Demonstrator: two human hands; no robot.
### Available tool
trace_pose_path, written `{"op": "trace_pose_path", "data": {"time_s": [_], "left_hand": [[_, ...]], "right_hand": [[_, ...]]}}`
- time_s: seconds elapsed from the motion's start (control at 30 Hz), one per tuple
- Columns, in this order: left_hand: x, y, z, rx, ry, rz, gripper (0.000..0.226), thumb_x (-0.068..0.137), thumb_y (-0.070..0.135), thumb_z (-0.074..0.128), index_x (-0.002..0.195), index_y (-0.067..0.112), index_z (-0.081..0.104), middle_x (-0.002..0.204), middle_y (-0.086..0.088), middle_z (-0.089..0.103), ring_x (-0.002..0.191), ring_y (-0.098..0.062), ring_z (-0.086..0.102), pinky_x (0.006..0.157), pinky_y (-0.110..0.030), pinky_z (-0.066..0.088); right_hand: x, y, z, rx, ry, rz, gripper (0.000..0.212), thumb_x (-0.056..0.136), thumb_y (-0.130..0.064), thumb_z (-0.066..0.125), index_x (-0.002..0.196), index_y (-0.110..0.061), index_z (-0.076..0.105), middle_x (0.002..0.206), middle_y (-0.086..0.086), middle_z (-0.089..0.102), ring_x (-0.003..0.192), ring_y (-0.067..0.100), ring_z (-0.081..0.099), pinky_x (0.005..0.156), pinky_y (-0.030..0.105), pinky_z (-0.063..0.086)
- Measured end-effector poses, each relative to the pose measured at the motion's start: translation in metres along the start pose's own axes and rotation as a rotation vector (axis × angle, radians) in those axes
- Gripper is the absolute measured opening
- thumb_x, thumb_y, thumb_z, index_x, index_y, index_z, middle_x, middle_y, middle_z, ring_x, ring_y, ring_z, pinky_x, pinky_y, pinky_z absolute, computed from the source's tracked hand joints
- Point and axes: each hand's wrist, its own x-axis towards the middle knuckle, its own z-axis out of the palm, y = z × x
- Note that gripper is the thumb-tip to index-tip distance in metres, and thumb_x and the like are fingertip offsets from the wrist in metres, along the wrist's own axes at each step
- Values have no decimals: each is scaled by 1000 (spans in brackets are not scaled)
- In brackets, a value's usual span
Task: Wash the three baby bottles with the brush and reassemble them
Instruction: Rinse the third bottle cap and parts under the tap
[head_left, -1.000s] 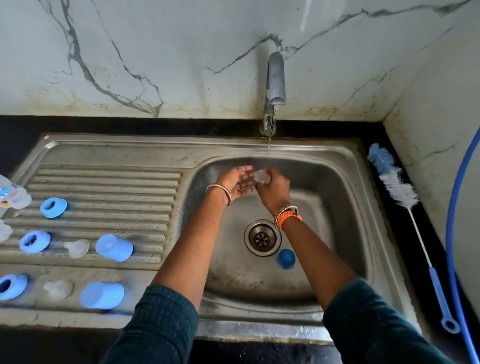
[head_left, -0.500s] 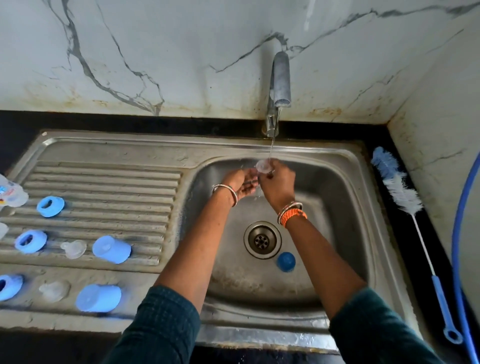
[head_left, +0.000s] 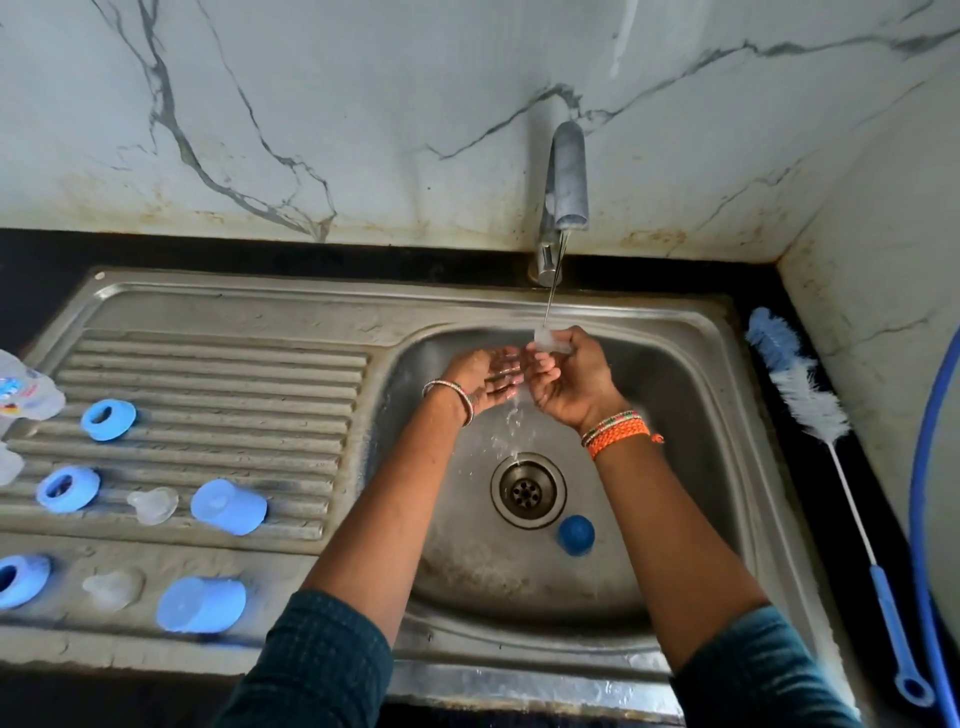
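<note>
At the far left edge of the ribbed steel draining board (head_left: 208, 374) lies a clear plastic baby bottle with a printed label (head_left: 26, 389), only partly in view. Beside it, three round blue screw rings (head_left: 108, 420) lie in a rough column down the board, then two clear silicone teats (head_left: 153, 505) and two pale blue dome caps (head_left: 228, 506), all apart from one another. Over the steel sink basin (head_left: 691, 415), the left hand (head_left: 480, 382) is held open, its fingers straight and relaxed under the falling water, holding nothing. Just beside it, the right hand (head_left: 569, 379) has its fingers (head_left: 543, 364) curled round a small clear teat (head_left: 551, 340), held up directly under the thin stream from the grey metal tap (head_left: 569, 176). Water splashes down towards the round drain (head_left: 527, 491). A small round blue part (head_left: 575, 535) sits on the basin floor just right of the drain. On the dark tabletop (head_left: 841, 545) to the right lies the long bottle brush with white and blue bristles and a blue handle (head_left: 810, 400), and a blue hose (head_left: 924, 467) curves along the right edge.
</note>
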Motion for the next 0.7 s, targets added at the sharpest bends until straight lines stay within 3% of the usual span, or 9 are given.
{"op": "trace_pose_path", "data": {"time_s": [0.07, 0.13, 0.23, 0.3, 0.37, 0.43, 0.53, 0.6, 0.7], "left_hand": [[-5, 1, -1, 12, -13, 3, 21, 95, 11, 43, 85, 9, 61, 83, -7, 63, 78, -19, 61, 75, -30, 50], [-13, 2, -3, 34, 16, 26, 27, 97, 12, 39, 80, 11, 59, 80, -5, 60, 74, -17, 58, 71, -29, 49], [-26, 6, -15, 95, 14, 66, 32, 101, 14, 31, 108, 9, 63, 102, -6, 64, 95, -22, 61, 78, -30, 48], [-38, 8, -27, 154, 37, 90, 36, 102, 14, 29, 123, 7, 57, 117, -9, 62, 106, -24, 59, 79, -28, 46], [-53, 12, -42, 185, 82, 133, 36, 101, 13, 30, 122, 7, 58, 122, -12, 61, 107, -24, 59, 76, -25, 44], [-71, 19, -59, 177, 124, 196, 31, 99, 12, 33, 107, 10, 63, 113, -12, 64, 102, -25, 62, 74, -25, 44], [-98, 30, -96, 125, 183, 334, 29, 98, 8, 38, 84, 18, 61, 82, -1, 69, 73, -12, 64, 65, -23, 46], [-114, 36, -131, 113, 244, 419, 29, 97, 8, 39, 82, 19, 62, 64, 10, 69, 63, -5, 64, 59, -19, 48], [-134, 42, -190, 118, 329, 489, 25, 95, 5, 44, 83, 19, 60, 55, 14, 67, 52, 3, 61, 50, -13, 44]], "right_hand": [[-7, 2, 4, -38, 16, -58, 32, 97, -23, 40, 83, 2, 55, 63, 12, 61, 46, 16, 62, 41, 18, 51], [-11, 8, 7, -269, 66, -155, 21, 98, -9, 45, 88, 5, 57, 79, 19, 63, 62, 23, 67, 57, 25, 58], [-10, 21, 5, -901, 399, -464, 7, 94, -8, 55, 96, -2, 55, 94, 20, 62, 74, 23, 62, 55, 23, 52], [-8, 32, -3, -1283, 607, -620, 38, 91, -11, 58, 124, 1, 42, 108, 21, 62, 93, 31, 62, 70, 28, 51], [-4, 45, -10, -1659, 585, -447, 51, 88, -12, 58, 133, 4, 39, 117, 22, 60, 108, 38, 59, 85, 35, 49], [-3, 60, -11, -1951, 504, -198, 39, 87, -13, 56, 122, 3, 52, 122, 21, 59, 113, 36, 57, 88, 33, 47], [1, 73, 13, -2051, 410, -321, 32, 89, -7, 51, 118, -2, 62, 126, 15, 59, 118, 32, 54, 96, 29, 41], [8, 82, 46, -1972, 324, -502, 31, 87, -2, 53, 114, -6, 67, 125, 12, 60, 119, 29, 52, 97, 27, 35], [21, 103, 103, -1860, 209, -674, 29, 83, -12, 62, 111, -8, 69, 113, 13, 67, 106, 31, 61, 91, 32, 45]]}}
